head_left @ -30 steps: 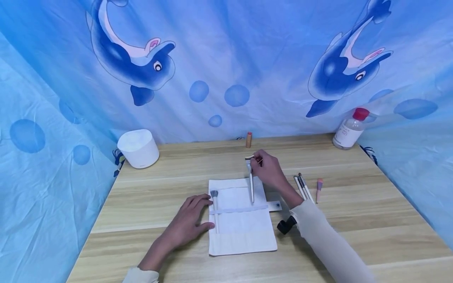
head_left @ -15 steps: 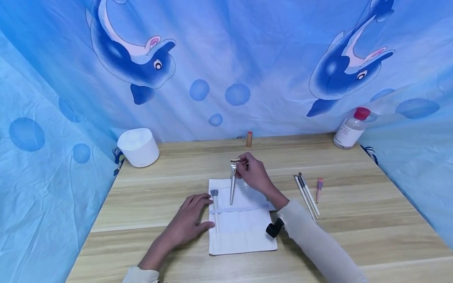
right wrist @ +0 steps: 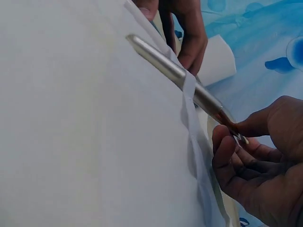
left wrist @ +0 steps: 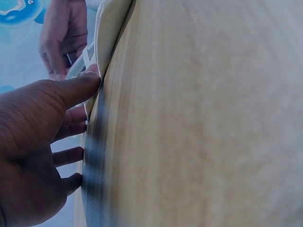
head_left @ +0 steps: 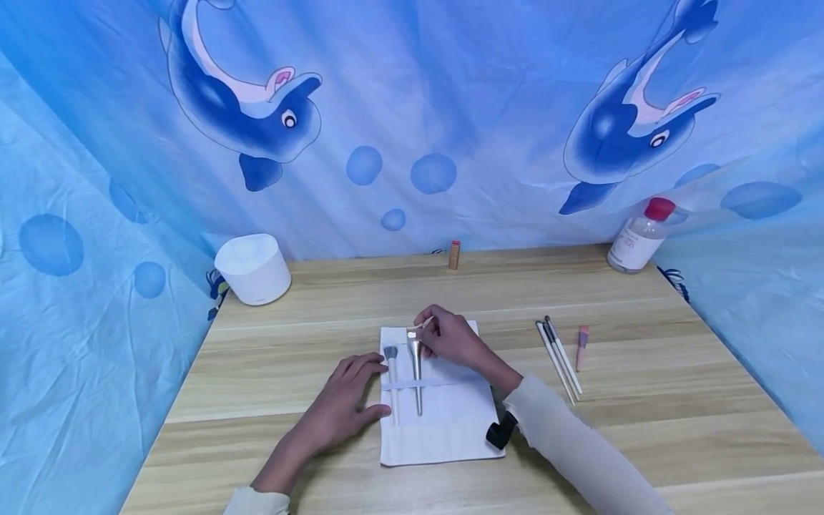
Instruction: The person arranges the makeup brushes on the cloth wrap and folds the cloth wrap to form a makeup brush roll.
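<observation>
A white cloth brush roll [head_left: 444, 440] lies flat on the table, with an elastic band [head_left: 440, 382] across its middle. My right hand [head_left: 450, 337] pinches a silver-handled makeup brush [head_left: 417, 368] near its head. In the right wrist view, the brush handle [right wrist: 158, 57] passes under the band, its end lying over the cloth. The bristles are mostly hidden by the fingers. To its left, a white-handled makeup brush [head_left: 394, 404] with grey bristles sits under the same band. My left hand [head_left: 341, 404] rests at the roll's left edge, fingers spread, the thumb [left wrist: 80, 89] touching the cloth border.
Several white-handled brushes [head_left: 558, 361] and a small pink brush [head_left: 582, 347] lie on the wooden table [head_left: 290, 386] to the right. Toward the back stand a white rounded container [head_left: 253, 270], a brown lipstick-like tube [head_left: 454, 255] and a red-capped bottle [head_left: 637, 239].
My right hand has moved left, then down toward me, with the silver brush. Its handle has slid from above the band to under it. The left hand has stayed in place.
</observation>
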Demonstrator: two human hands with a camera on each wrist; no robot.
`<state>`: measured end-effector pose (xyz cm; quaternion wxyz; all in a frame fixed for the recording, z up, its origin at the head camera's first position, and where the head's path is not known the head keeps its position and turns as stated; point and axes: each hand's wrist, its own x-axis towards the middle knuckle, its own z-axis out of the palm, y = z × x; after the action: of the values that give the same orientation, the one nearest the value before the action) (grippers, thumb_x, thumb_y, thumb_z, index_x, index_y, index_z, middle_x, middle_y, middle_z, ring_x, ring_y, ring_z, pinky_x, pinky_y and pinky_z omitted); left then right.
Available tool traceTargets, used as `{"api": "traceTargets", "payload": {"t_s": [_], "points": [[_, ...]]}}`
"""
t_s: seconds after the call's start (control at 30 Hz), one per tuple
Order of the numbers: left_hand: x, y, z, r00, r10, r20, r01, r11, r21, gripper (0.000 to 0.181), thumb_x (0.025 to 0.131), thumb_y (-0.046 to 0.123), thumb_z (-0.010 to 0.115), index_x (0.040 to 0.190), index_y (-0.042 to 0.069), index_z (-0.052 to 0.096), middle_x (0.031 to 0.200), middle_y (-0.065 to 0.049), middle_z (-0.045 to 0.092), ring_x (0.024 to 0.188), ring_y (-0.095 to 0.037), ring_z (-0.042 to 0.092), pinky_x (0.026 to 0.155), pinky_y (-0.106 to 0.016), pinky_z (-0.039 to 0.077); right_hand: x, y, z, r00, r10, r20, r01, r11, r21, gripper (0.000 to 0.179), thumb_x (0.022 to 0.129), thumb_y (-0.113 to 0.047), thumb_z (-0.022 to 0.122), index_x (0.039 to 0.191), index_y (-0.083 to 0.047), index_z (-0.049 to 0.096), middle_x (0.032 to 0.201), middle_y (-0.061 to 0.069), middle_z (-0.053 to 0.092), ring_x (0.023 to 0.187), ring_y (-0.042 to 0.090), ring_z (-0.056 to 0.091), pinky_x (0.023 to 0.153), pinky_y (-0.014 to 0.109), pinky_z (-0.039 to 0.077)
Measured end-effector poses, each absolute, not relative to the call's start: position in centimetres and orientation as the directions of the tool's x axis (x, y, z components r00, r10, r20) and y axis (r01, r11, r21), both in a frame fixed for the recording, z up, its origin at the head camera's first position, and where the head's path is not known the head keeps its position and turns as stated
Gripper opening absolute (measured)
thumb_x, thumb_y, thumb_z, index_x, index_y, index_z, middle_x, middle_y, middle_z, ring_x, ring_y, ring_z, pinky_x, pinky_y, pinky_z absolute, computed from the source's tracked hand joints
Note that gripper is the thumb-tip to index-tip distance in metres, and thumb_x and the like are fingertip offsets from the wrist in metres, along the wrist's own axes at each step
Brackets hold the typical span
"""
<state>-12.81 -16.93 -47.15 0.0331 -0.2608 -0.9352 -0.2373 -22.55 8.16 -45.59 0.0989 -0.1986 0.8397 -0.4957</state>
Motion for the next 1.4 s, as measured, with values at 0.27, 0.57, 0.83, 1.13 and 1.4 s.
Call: {"api": "traceTargets", "payload": {"t_s": [0.27,0.57,0.83,1.13,1.4], "points": [[-12.9,-16.9,-47.3,-0.862,0.472,0.186,0.504,0.749,0.431,0.067,0.085,0.042,0.079,0.138,0.009,0.056,0.149,-0.005,0.046,0.137,-0.028,0.037,0.116,-0.046,0.027,-20.9,8.4,-45.4,-0.866,-0.495,-0.067,-0.227,0.51,-0.83,0.01,0.099,-0.015,0.06,0.107,-0.011,0.063,0.074,0.001,0.069,0.061,0.018,0.066,0.059,0.03,0.049],[-12.9,-16.9,-47.3,-0.861,0.479,0.17,0.502,0.749,0.433,0.067,0.085,0.043,0.079,0.138,0.008,0.056,0.149,-0.006,0.046,0.137,-0.028,0.037,0.116,-0.045,0.027,-20.4,9.5,-45.4,-0.82,-0.569,-0.06,-0.326,0.551,-0.768,0.004,0.097,-0.019,0.066,0.098,-0.017,0.07,0.081,-0.009,0.066,0.072,0.009,0.06,0.065,0.026,0.049],[-12.9,-16.8,-47.1,-0.864,0.479,0.153,0.494,0.752,0.437,0.068,0.086,0.043,0.078,0.139,0.008,0.055,0.151,-0.005,0.044,0.138,-0.028,0.035,0.116,-0.045,0.026,-20.1,12.2,-44.0,-0.9,-0.42,0.115,-0.392,0.667,-0.634,0.008,0.099,-0.015,0.065,0.104,-0.014,0.071,0.092,-0.007,0.064,0.08,0.008,0.059,0.067,0.028,0.052],[-13.0,-16.8,-47.1,-0.868,0.475,0.142,0.485,0.754,0.443,0.068,0.086,0.043,0.077,0.139,0.008,0.055,0.15,-0.005,0.044,0.139,-0.028,0.035,0.116,-0.045,0.026,-20.6,20.3,-42.7,-0.963,-0.157,0.218,-0.228,0.907,-0.353,0.007,0.094,-0.009,0.062,0.09,-0.008,0.067,0.078,0.002,0.061,0.068,0.019,0.056,0.058,0.037,0.049],[-12.8,-16.8,-46.9,-0.871,0.473,0.135,0.478,0.749,0.459,0.067,0.087,0.042,0.077,0.139,0.008,0.055,0.15,-0.006,0.045,0.139,-0.029,0.034,0.116,-0.046,0.026,-20.1,24.7,-42.1,-1.0,-0.026,-0.002,-0.024,0.953,-0.303,0.036,0.094,-0.017,0.065,0.061,-0.013,0.051,0.055,0.001,0.046,0.05,0.019,0.046,0.043,0.032,0.037]]}}
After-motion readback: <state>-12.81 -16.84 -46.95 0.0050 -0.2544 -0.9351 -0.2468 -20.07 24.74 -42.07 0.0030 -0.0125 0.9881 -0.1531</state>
